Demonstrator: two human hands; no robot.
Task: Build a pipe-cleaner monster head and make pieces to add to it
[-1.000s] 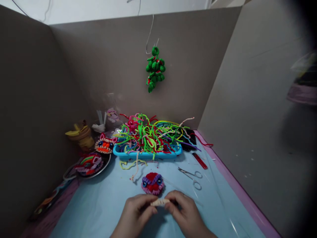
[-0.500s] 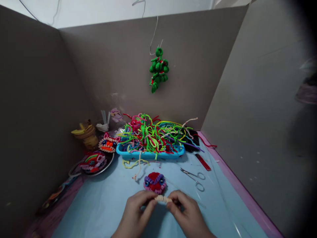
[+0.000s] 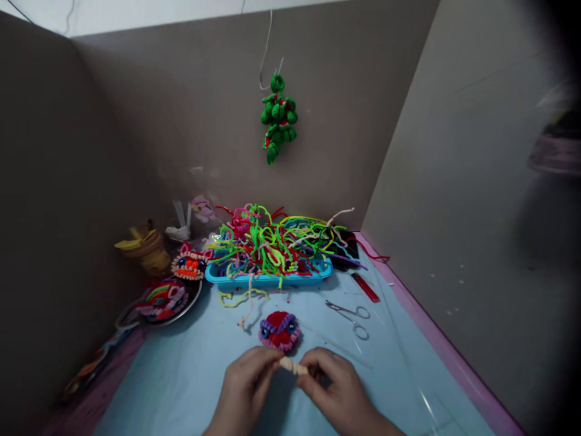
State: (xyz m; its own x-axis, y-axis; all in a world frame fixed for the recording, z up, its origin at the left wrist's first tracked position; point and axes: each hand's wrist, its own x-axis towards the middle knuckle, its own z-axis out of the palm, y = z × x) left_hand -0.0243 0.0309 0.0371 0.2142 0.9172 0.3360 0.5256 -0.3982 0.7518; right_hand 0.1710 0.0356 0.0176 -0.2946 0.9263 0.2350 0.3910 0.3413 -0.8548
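My left hand [image 3: 247, 381] and my right hand [image 3: 333, 384] meet low in the view, both pinching a short cream pipe-cleaner piece [image 3: 290, 365] between their fingertips. Just beyond them on the light blue table cover [image 3: 181, 375] lies a small red and purple pipe-cleaner face with blue eyes [image 3: 279, 331]. A thin cream strand [image 3: 247, 306] trails on the cover behind it.
A blue tray [image 3: 267, 277] heaped with coloured pipe cleaners stands further back. Scissors [image 3: 351, 318] and a red tool [image 3: 365, 286] lie to the right. Finished pipe-cleaner figures [image 3: 188, 266] and a plate [image 3: 161, 301] sit at the left. A green figure [image 3: 276, 118] hangs on the brown board.
My hands keep working the cream piece, which has turned slightly between my fingers. The view has shifted a little; nothing on the table has moved.
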